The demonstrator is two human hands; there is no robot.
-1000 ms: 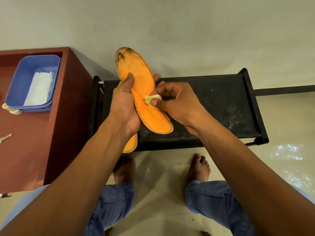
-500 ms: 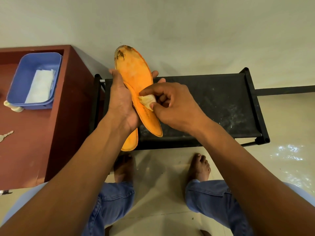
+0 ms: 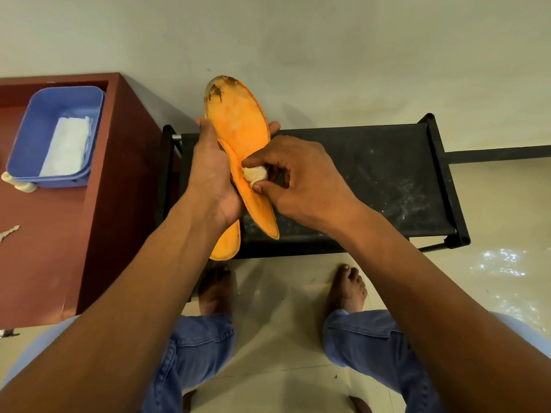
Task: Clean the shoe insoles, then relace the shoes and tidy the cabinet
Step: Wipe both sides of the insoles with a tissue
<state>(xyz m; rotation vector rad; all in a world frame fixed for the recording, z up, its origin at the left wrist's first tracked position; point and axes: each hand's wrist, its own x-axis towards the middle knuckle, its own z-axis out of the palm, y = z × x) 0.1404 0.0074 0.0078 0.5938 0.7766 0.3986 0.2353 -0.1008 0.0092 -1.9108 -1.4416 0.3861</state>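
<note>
dusty black rack (image 3: 372,180) against pale wall (image 3: 298,40).

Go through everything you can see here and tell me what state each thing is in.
Left hand: grips two insoles.
Front insole: upright, dark stain at the top.
Back insole: behind the front one, mostly hidden.
Right hand: pinches a wad.
Wad: crumpled, pressed on the front insole.
Blue tub: holds a folded white cloth.
Black rack: dusty on top.

Insole (image 3: 238,126) in my grip: matt orange foam, stained at 12 o'clock tip. Rack top (image 3: 372,174): black fabric, dusty, w/ matt tube frame. Tub (image 3: 29,123): smooth blue plastic. Floor (image 3: 283,323): glossy tile.
</note>
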